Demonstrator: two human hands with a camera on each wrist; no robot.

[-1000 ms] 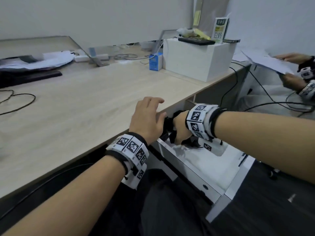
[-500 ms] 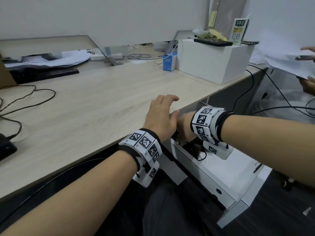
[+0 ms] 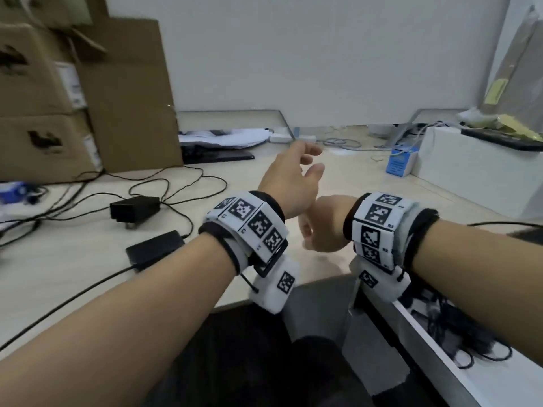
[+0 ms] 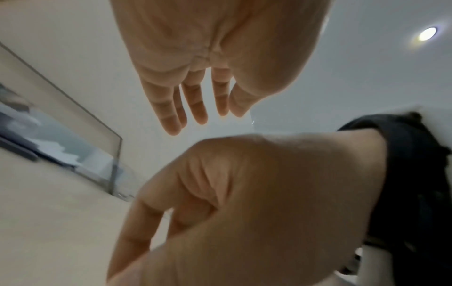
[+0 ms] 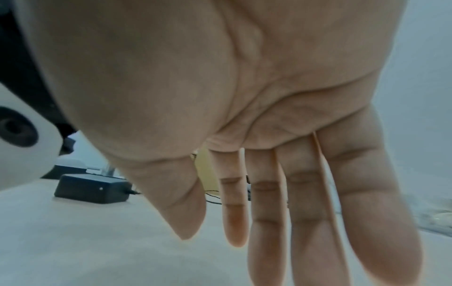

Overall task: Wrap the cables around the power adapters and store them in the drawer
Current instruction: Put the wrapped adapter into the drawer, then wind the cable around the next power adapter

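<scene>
Two black power adapters lie on the wooden desk with their thin black cables loose and tangled: one (image 3: 135, 208) farther back, one (image 3: 155, 249) nearer the front edge. The right wrist view shows an adapter (image 5: 93, 188) beyond the thumb. The white drawer (image 3: 423, 336) stands open at lower right with a dark bundle of cable (image 3: 452, 324) inside. My left hand (image 3: 311, 160) hovers above the desk's middle with relaxed fingers (image 4: 195, 108) and holds nothing. My right hand (image 3: 317, 227) hangs just behind the left wrist, with straight fingers (image 5: 281, 212) and an empty palm.
Cardboard boxes (image 3: 44, 113) stand at the back left. Papers and a dark flat item (image 3: 217, 155) lie by the wall. A small blue box (image 3: 401, 164) and a large white box (image 3: 470, 168) occupy the right of the desk. A glass partition runs along the back.
My right hand has come up out of the drawer to above the desk edge. The left hand has lifted off the desk edge. The head view has swung left, bringing the adapters into sight.
</scene>
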